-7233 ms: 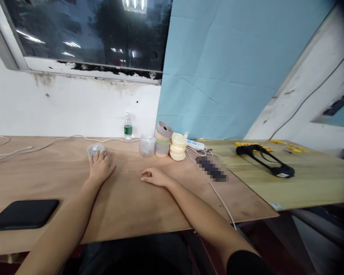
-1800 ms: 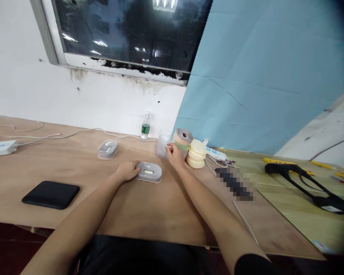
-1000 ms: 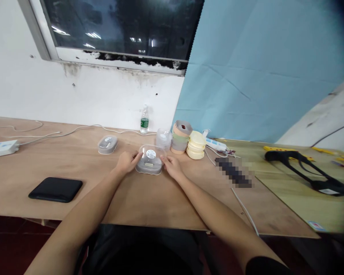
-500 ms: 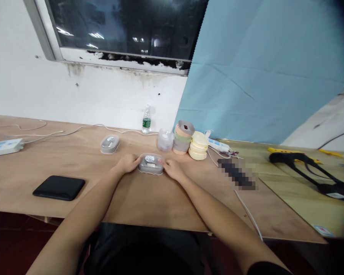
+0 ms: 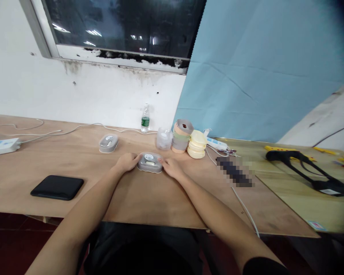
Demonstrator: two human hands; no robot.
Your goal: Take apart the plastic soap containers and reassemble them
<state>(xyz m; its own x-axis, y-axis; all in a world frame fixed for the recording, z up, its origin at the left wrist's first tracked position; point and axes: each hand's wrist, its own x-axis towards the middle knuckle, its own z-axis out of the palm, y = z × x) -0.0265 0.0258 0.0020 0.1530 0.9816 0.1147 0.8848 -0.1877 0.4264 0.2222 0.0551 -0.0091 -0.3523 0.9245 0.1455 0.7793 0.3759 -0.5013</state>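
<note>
A grey oval plastic case with a transparent lid and a round label lies on the plywood table, directly in front of me. My left hand rests against its left end, and my right hand presses against its right end. The fingertips of both hands touch the case. A matching grey case sits farther back on the left, beyond my left hand.
Near the wall stand a transparent plastic cup, a stack of coloured rings, yellow discs and a water bottle. A black tablet lies at left. A power strip and cables run along the table.
The transparent lid, tilted above the grey case a second ago, now lies flat on it. Both hands have closed in on the case's ends. The view has shifted only slightly.
</note>
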